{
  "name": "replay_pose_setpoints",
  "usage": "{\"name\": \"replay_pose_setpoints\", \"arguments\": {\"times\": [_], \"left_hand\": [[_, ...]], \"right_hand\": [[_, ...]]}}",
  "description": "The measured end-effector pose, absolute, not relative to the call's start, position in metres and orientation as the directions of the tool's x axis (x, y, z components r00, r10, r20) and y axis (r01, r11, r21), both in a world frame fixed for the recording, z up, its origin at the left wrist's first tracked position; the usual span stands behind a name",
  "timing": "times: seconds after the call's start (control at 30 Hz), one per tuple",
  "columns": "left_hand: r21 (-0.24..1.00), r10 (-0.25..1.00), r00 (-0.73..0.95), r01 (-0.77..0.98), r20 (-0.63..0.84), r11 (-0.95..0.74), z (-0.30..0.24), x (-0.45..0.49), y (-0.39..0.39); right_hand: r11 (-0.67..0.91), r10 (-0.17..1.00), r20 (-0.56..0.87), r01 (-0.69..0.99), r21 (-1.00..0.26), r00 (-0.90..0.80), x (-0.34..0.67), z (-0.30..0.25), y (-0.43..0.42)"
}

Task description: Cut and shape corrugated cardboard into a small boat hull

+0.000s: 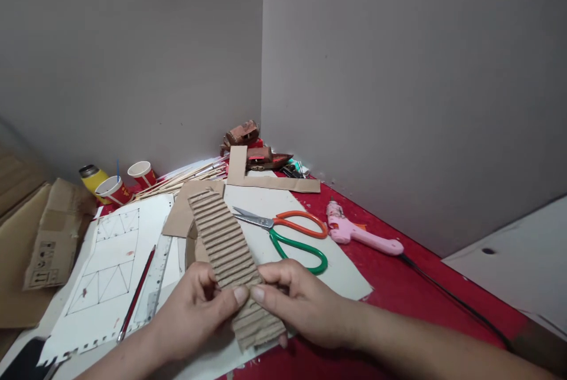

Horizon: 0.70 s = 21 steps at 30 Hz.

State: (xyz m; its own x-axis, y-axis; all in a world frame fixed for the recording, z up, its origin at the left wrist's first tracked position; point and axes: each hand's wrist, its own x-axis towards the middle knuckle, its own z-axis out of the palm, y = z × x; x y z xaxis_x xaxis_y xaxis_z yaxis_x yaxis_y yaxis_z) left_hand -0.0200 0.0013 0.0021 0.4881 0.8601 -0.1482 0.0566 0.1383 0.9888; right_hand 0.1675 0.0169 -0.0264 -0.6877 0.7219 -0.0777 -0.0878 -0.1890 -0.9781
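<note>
A long strip of corrugated cardboard [228, 244], its ridges facing up, is held tilted above the table. My left hand [201, 306] grips its left edge, thumb on top. From the right side my right hand [299, 303] pinches the same strip, and the two thumb tips nearly meet on it. Fingers beneath the strip are mostly hidden. Just beyond my right hand lie scissors [283, 226] with one orange and one green handle, resting on a white sheet [345, 282]. Another brown cardboard piece [179, 217] lies partly behind the strip.
A pink glue gun [365, 237] with a black cord lies right. At the back are an L-shaped cardboard piece [274, 182], wooden sticks [186, 180], paper cups [142, 174] and a yellow bottle [94, 179]. Left are a drawing [106, 273], a pencil [138, 291] and a cardboard box [57, 238].
</note>
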Motion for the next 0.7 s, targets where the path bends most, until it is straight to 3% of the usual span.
{"name": "replay_pose_setpoints", "arguments": {"times": [0.2, 0.3, 0.43, 0.53, 0.7], "left_hand": [[0.961, 0.906, 0.419, 0.269, -0.056, -0.066, 0.004, -0.022, -0.002], [0.959, 0.923, 0.384, 0.256, 0.019, -0.126, 0.003, -0.019, -0.004], [0.988, 0.913, 0.394, 0.144, -0.107, 0.053, -0.005, -0.02, -0.002], [0.98, 0.899, 0.407, 0.175, -0.16, 0.095, -0.009, -0.022, 0.001], [0.983, 0.908, 0.405, 0.178, -0.11, 0.04, -0.009, -0.022, 0.002]], "right_hand": [[-0.008, 0.735, 0.008, -0.021, -1.0, -0.678, 0.17, -0.025, 0.015], [0.123, 0.758, 0.086, 0.013, -0.992, -0.647, 0.171, -0.025, 0.014], [-0.001, 0.748, -0.01, 0.015, -1.0, -0.663, 0.17, -0.024, 0.015], [-0.127, 0.746, -0.092, -0.005, -0.992, -0.66, 0.169, -0.024, 0.017], [-0.012, 0.823, 0.029, -0.07, -0.997, -0.568, 0.172, -0.03, 0.025]]}}
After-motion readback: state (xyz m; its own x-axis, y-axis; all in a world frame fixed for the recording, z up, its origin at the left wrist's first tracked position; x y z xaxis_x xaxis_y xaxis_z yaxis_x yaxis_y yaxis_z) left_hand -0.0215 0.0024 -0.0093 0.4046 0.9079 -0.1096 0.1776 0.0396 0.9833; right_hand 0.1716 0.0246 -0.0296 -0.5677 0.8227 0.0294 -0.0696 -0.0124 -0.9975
